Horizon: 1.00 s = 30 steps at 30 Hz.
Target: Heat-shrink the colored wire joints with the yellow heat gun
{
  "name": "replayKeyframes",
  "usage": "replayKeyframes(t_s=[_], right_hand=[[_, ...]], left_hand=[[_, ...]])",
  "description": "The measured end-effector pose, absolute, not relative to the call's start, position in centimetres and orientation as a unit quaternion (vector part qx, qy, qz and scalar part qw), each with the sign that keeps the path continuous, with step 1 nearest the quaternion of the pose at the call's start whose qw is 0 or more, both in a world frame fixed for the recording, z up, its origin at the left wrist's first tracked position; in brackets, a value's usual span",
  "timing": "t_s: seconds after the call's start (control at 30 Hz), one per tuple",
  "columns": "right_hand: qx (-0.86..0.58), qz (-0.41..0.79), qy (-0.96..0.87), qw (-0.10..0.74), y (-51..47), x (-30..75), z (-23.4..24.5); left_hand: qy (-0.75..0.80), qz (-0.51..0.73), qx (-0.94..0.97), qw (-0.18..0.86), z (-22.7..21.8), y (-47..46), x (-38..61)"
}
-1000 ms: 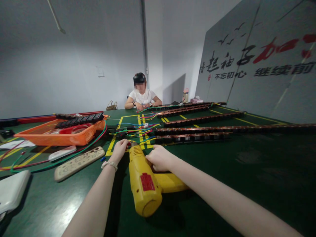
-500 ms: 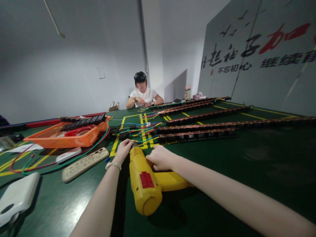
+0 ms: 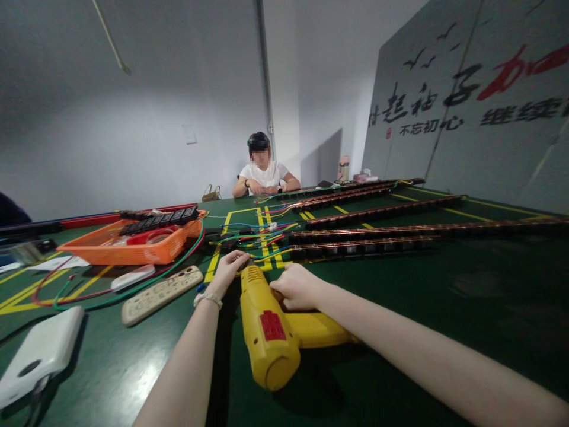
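Observation:
A yellow heat gun (image 3: 267,350) with a red label lies on its side on the green table, nozzle pointing away from me and handle to the right. My left hand (image 3: 229,271) is closed in a pinch just at the nozzle's left. Thin blue and yellow wires (image 3: 267,256) run from its fingertips toward the nearest copper-lined strip (image 3: 360,247); the wire ends are hidden. In the corner between the gun's barrel and handle, my right hand (image 3: 299,287) is curled shut against the gun, its fingertips partly hidden.
An orange basket (image 3: 120,251) with black parts, a beige remote-like bar (image 3: 162,295) and a white power-bank-like box (image 3: 44,356) lie at left. More long strips (image 3: 382,210) stretch right. Across the table sits a person (image 3: 264,176) with hands near the far strips.
My view has turned slightly left, so everything sits a little further right in the picture. Both hands and the heat gun keep about the same positions relative to each other.

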State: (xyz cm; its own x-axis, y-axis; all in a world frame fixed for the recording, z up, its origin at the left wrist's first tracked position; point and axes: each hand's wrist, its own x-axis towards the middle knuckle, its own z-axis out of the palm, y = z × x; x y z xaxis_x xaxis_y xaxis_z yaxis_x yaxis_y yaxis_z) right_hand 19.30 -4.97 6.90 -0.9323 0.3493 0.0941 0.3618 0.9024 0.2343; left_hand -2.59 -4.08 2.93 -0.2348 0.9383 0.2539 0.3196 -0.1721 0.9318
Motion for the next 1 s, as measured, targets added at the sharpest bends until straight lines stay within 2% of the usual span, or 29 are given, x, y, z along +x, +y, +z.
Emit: replayKeyframes(t_s=[0.6,1.0], right_hand=[[-0.336,-0.111,-0.935,-0.032,-3.9,28.4,8.2],[-0.307,-0.125,-0.943,-0.036,-4.8,26.3,8.1]], left_hand=[[0.619,0.508,0.536,0.268,2.7,-3.7,-2.5],[0.629,0.506,0.534,0.251,3.2,-4.0,-2.2]])
